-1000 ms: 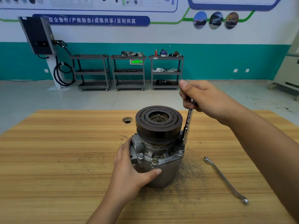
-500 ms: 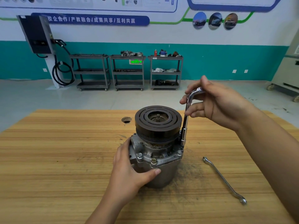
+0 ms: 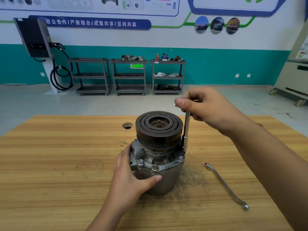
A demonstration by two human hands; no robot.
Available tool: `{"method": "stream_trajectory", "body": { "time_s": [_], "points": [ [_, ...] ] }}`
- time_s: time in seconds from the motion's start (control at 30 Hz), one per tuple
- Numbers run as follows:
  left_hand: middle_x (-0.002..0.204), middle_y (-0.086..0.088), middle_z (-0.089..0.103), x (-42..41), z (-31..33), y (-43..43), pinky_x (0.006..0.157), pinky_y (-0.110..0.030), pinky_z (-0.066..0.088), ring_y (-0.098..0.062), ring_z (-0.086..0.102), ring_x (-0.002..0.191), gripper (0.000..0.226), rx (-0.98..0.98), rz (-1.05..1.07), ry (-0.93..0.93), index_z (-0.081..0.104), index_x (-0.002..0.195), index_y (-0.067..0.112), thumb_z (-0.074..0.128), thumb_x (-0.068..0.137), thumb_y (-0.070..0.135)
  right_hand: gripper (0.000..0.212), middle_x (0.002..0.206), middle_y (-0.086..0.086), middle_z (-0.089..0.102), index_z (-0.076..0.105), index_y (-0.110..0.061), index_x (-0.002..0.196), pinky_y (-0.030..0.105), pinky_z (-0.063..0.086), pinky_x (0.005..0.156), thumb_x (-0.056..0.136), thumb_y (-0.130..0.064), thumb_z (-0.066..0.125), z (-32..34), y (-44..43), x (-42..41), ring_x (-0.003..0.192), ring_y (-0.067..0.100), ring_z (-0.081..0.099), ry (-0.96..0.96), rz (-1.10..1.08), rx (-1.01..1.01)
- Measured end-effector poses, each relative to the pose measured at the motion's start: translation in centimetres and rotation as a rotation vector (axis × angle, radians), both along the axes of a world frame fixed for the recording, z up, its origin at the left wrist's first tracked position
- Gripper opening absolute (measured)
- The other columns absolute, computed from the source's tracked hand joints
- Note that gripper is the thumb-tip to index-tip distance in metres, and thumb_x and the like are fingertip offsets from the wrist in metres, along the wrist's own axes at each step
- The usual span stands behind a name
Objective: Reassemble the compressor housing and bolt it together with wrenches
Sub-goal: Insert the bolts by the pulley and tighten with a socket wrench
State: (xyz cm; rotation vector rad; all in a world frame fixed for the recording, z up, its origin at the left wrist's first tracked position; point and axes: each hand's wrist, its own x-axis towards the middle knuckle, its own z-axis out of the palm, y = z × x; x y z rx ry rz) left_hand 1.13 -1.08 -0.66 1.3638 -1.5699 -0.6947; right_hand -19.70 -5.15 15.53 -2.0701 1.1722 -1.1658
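The compressor [image 3: 158,157] stands upright mid-table, a dark grooved pulley [image 3: 158,125] on top and a silver flanged housing with bolts below. My left hand [image 3: 131,179] grips the housing's left side, thumb across its front. An L-shaped socket wrench [image 3: 186,130] stands vertical on a bolt at the flange's right edge. My right hand [image 3: 205,107] holds the wrench's bent top end, fingers curled round it.
A slim double-ended ring spanner [image 3: 225,184] lies on the wooden table [image 3: 58,172] to the compressor's right. A round hole [image 3: 127,125] is in the tabletop behind the compressor. Three grey shelf carts [image 3: 129,75] stand by the far wall.
My right hand has turned the wrench's top handle round from pointing right toward pointing left. The left hand and the compressor stayed put.
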Motion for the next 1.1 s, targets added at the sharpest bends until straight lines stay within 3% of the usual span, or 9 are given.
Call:
{"method": "stream_trajectory", "body": {
  "time_s": [0.17,0.33,0.47,0.57,0.7,0.83,0.93,1.03,1.1],
  "points": [
    [0.138,0.017,0.035,-0.1,0.1,0.1,0.109,-0.036,0.034,-0.008,0.035,0.129,0.116,-0.008,0.0,0.007,0.023,0.144,0.036,0.083,0.047,0.055,0.05,0.057,-0.005,0.061,0.057,-0.017,0.063,0.016,0.037,0.053,0.077,-0.063,0.042,0.7,-0.5,0.5,0.048,-0.002,0.044,0.211,0.004,0.063],
    [0.138,0.016,0.037,-0.1,0.2,0.0,0.108,-0.041,0.036,-0.009,0.037,0.128,0.119,-0.001,0.021,-0.009,0.026,0.145,0.033,0.079,0.042,0.061,0.043,0.064,-0.003,0.07,0.06,-0.017,0.065,0.009,0.036,0.043,0.081,-0.055,0.049,0.8,0.2,-0.2,0.047,0.001,0.051,0.174,-0.022,0.09],
    [0.134,0.017,0.039,-0.2,0.2,0.0,0.106,-0.037,0.037,-0.008,0.039,0.125,0.118,-0.008,0.04,0.006,0.029,0.144,0.033,0.079,0.04,0.06,0.051,0.05,-0.003,0.065,0.062,-0.01,0.058,0.006,0.033,0.041,0.087,-0.052,0.053,-0.1,0.2,1.0,0.039,-0.002,0.047,0.161,-0.253,-0.064],
    [0.131,0.019,0.038,-0.3,0.2,0.1,0.105,-0.034,0.036,-0.006,0.039,0.122,0.117,-0.015,0.047,0.014,0.029,0.143,0.034,0.08,0.04,0.059,0.058,0.048,0.008,0.062,0.06,0.002,0.061,0.016,0.036,0.04,0.09,-0.048,0.053,-0.9,-0.1,2.4,0.036,0.002,0.049,0.09,-0.377,-0.147],
    [0.133,0.018,0.038,-0.1,0.2,-0.1,0.106,-0.034,0.036,-0.006,0.039,0.124,0.119,-0.014,0.034,0.009,0.027,0.143,0.035,0.078,0.038,0.063,0.062,0.057,0.028,0.058,0.049,0.01,0.061,0.037,0.045,0.052,0.093,-0.043,0.049,-1.8,-1.0,3.0,0.047,0.03,0.05,-0.105,-0.495,-0.156],
    [0.133,0.02,0.038,0.2,0.0,-0.3,0.103,-0.026,0.034,-0.004,0.039,0.123,0.116,-0.02,0.001,0.014,0.026,0.142,0.037,0.085,0.043,0.054,0.049,0.04,0.001,0.052,0.053,-0.014,0.053,0.013,0.041,0.049,0.095,-0.038,0.045,-1.5,-1.0,1.5,0.04,0.009,0.046,-0.193,-0.166,0.038],
    [0.132,0.02,0.037,0.2,-0.1,-0.4,0.099,-0.022,0.034,-0.002,0.04,0.12,0.117,-0.019,-0.004,0.002,0.025,0.143,0.037,0.085,0.044,0.053,0.036,0.051,0.0,0.057,0.057,-0.014,0.069,0.02,0.044,0.05,0.096,-0.023,0.036,-1.1,-1.6,0.7,0.05,0.013,0.051,-0.4,0.133,0.231],
    [0.125,0.028,0.036,0.2,-0.2,-0.4,0.087,-0.006,0.034,0.01,0.04,0.113,0.111,-0.041,-0.011,0.012,0.025,0.137,0.044,0.087,0.045,0.05,0.027,0.042,-0.008,0.039,0.047,-0.014,0.076,0.016,0.029,0.035,0.097,-0.023,0.033,-1.0,-1.9,0.8,0.038,0.006,0.031,-0.613,0.486,0.49],
    [0.123,0.033,0.035,0.1,0.0,-0.3,0.083,-0.002,0.034,0.014,0.038,0.111,0.107,-0.053,-0.008,0.023,0.022,0.13,0.05,0.086,0.044,0.051,0.027,0.04,-0.011,0.031,0.043,-0.016,0.075,0.014,0.023,0.032,0.099,-0.023,0.032,-1.0,-2.0,1.4,0.035,0.004,0.023,-0.604,0.437,0.486]
  ]
}}
